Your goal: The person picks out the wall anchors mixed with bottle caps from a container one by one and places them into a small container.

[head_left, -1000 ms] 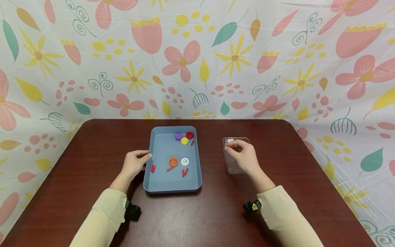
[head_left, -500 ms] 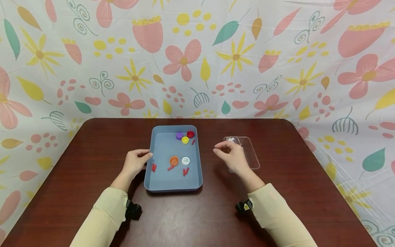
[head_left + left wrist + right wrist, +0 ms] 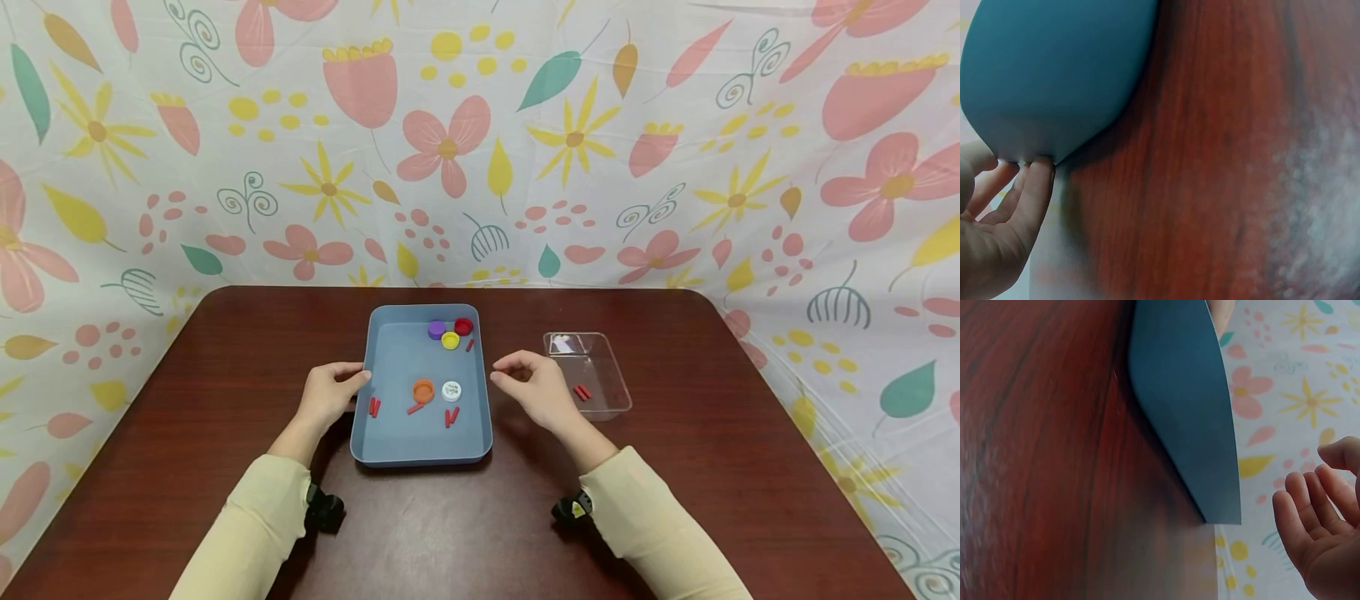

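Your left hand (image 3: 327, 395) holds the left side of the blue tray (image 3: 397, 447), with your thumb by the rim and your other fingers against the outside wall. The tray sits flat on the brown desk (image 3: 525, 533).

Your right hand (image 3: 543, 392) is up just past the tray's right side, between it and the clear box (image 3: 611, 367). Its thumb and first finger are close together, and the other fingers are a bit bent. I can't tell if something tiny is tucked between the tips.

At the far right of the tray, a purple cap (image 3: 437, 330), a red cap (image 3: 463, 327) and a yellow cap (image 3: 450, 341) sit in a little bunch, with a short red stick (image 3: 470, 345) near them. Closer to you are an orange cap (image 3: 423, 392) and a white cap (image 3: 452, 392) with dark marks. One stick lies right by the orange one, two lie just below the white one, and two more lie by the left wall.

Inside the box, two red sticks (image 3: 582, 392) lie side by side. A flowery cloth (image 3: 444, 150) hangs behind the desk.
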Demonstrator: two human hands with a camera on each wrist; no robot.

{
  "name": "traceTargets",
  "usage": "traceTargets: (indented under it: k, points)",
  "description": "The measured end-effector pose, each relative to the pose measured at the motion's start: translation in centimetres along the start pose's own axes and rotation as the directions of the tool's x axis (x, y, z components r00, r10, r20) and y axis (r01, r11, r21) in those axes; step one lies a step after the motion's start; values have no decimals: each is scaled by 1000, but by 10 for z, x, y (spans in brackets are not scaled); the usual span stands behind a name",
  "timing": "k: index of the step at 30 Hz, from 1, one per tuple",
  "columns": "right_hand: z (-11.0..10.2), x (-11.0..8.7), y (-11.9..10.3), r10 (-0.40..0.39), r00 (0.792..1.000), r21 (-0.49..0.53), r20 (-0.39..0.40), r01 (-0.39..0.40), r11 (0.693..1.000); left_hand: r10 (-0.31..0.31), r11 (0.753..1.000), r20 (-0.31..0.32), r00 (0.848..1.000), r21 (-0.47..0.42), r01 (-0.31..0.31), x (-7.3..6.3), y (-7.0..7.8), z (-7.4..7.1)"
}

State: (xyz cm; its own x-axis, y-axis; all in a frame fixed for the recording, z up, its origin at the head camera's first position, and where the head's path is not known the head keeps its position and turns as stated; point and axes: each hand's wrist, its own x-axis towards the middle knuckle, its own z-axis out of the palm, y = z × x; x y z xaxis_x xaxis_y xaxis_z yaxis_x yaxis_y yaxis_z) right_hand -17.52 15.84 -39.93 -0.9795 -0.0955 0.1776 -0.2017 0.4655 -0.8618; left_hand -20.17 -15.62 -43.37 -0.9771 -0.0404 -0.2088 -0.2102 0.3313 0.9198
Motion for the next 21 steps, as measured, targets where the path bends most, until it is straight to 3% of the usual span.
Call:
traceTargets:
  k: [21]
  points:
    - [31,-7,-8,-27,997,32,74,24,999,-4,1000,2,1000,13,4,-2,2,0]
